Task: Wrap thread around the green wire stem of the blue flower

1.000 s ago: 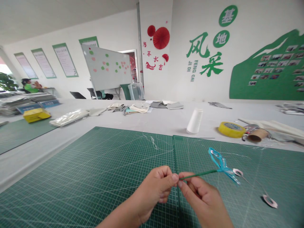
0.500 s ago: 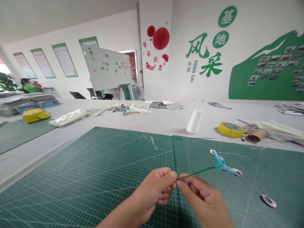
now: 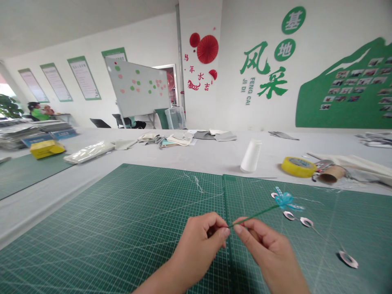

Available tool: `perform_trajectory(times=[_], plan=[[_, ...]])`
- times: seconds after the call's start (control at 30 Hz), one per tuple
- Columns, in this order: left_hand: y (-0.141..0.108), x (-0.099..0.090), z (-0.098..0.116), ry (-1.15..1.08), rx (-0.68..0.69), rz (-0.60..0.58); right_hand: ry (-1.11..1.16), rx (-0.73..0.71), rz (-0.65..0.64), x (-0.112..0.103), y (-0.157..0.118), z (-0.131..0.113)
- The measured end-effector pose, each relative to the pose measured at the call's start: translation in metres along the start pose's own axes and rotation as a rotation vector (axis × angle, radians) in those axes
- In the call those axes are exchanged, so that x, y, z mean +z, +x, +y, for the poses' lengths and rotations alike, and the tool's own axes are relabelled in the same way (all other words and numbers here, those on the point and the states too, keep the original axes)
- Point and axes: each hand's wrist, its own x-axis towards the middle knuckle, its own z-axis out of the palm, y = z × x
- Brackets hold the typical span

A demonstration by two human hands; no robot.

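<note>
A thin green stem (image 3: pixel 260 212) slants up to the right and ends in a translucent blue flower-like piece (image 3: pixel 284 200). My left hand (image 3: pixel 203 245) pinches the stem's lower end between thumb and forefinger. Just right of it, my right hand (image 3: pixel 265 247) pinches the stem a little higher up. Beyond the blue piece, small pale rings with dark centres lie on the right cutting mat (image 3: pixel 324 241), one ring (image 3: pixel 348 259) farther right near a thin thread.
A white thread cone (image 3: pixel 251 156), yellow tape roll (image 3: pixel 298 167) and cardboard tube (image 3: pixel 332 174) stand or lie behind the mats. Loose white thread (image 3: pixel 198 184) rests on the left mat (image 3: pixel 122 220). Fabric scraps (image 3: pixel 180 139) and a yellow box (image 3: pixel 47 149) are farther back.
The blue piece has turned and risen slightly, uncovering more of the rings beneath. My left hand's fingers have shifted and rolled at the stem's end; my right hand has moved slightly right.
</note>
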Motion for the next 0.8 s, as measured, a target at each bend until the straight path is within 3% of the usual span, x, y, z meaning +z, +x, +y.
perform_trajectory(times=[0.1,0.8], plan=[[-0.0007,-0.0004,-0.0012,-0.023,-0.014,0.021,-0.045,0.02,-0.056,-0.0004,0.0005,-0.0005],[0.0024,0.0018,-0.0032,-0.188,-0.032,-0.018,-0.08,0.014,-0.088,-0.0006,0.0009,-0.0006]])
